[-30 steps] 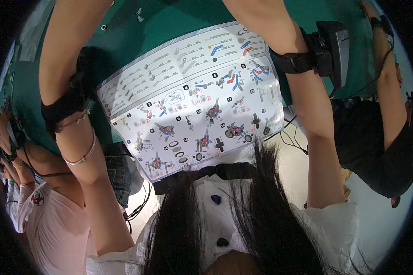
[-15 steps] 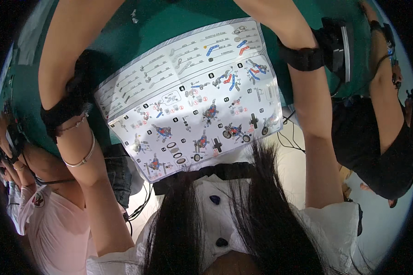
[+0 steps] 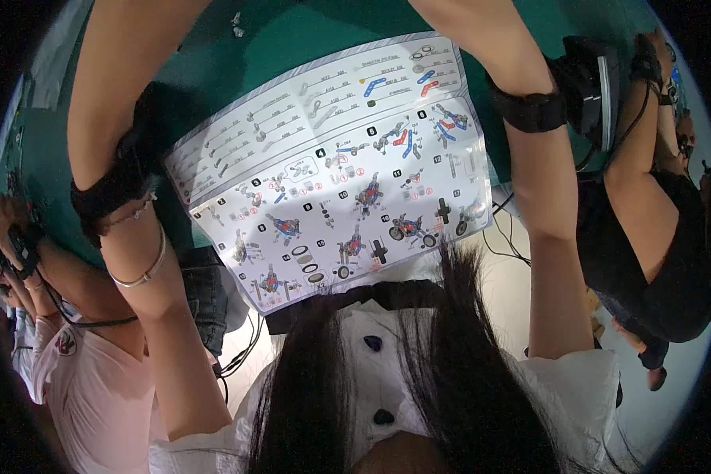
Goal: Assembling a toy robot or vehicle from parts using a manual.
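Observation:
Both my hands lie beyond the upper edge, so neither their fingers nor anything they may hold can be seen. My left forearm passes up the left side with a black strap and a thin bangle on the arm. On the other side, my right forearm slants inward above a second black strap. Between the arms a printed instruction sheet lies over the table's near edge, showing parts and numbered steps of a toy motorcycle in grey, red and blue.
Small grey parts rest on the green table beyond the sheet. A black device with a pale edge stands by my right strap. Other people sit close by, one in a pink top, one in black clothing. Cables hang below the table.
The sheet and grey parts appear slightly farther right and lower. My right forearm and its strap have shifted a little right and down. The neighbour at the right has moved an arm.

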Demonstrator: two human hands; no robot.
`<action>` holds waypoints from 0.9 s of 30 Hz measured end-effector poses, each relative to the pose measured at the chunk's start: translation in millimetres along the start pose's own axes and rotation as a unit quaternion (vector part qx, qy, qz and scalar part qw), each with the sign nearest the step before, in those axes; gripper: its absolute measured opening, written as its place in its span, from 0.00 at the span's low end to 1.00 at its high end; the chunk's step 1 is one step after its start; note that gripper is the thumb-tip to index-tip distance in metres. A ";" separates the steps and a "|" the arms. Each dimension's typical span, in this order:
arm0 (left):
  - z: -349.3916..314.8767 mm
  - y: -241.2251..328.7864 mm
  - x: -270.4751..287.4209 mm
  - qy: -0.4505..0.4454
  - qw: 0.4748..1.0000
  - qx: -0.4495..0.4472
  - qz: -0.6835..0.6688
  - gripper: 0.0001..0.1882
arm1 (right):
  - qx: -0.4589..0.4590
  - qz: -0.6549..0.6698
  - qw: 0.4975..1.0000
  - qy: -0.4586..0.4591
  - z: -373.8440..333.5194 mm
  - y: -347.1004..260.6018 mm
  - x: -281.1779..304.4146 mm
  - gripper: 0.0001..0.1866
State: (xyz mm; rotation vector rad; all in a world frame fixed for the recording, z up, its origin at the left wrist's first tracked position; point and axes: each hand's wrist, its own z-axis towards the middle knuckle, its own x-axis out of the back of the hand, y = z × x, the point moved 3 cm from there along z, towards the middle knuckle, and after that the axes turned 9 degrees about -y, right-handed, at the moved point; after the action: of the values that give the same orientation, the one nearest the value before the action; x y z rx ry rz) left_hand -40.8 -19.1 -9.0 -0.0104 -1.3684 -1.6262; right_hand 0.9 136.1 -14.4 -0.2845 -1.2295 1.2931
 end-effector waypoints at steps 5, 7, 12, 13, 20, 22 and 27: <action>1.7 8.6 -7.4 0.043 0.991 -0.045 0.121 0.06 | 0.015 0.010 1.000 0.012 2.3 18.1 -1.8 0.12; 2.7 8.1 -10.5 0.033 0.982 -0.053 0.179 0.04 | -0.092 0.115 0.986 -0.082 -2.6 16.9 5.9 0.13; 4.0 16.9 -7.4 0.047 0.957 -0.084 0.274 0.05 | -0.180 0.297 0.936 -0.053 4.6 27.4 -5.8 0.13; 0.7 25.4 -4.5 0.023 0.951 -0.059 0.302 0.05 | -0.234 0.368 0.899 -0.043 6.7 27.7 -8.8 0.13; 6.7 5.8 -8.9 0.083 0.952 -0.114 0.273 0.04 | -0.140 0.229 0.963 -0.032 2.7 23.5 5.5 0.12; 5.5 16.4 -10.3 0.081 0.950 -0.121 0.277 0.04 | -0.054 0.158 0.985 0.048 3.9 12.4 5.1 0.11; 6.2 9.9 -9.4 0.099 0.965 -0.097 0.221 0.05 | -0.027 0.164 0.983 0.080 4.7 1.8 2.9 0.12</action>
State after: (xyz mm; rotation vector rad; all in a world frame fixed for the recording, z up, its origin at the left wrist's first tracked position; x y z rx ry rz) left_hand -32.7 -7.3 -4.4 -0.2464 -0.9655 -1.3341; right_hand -4.5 137.0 -12.4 -0.6387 -1.1113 1.4874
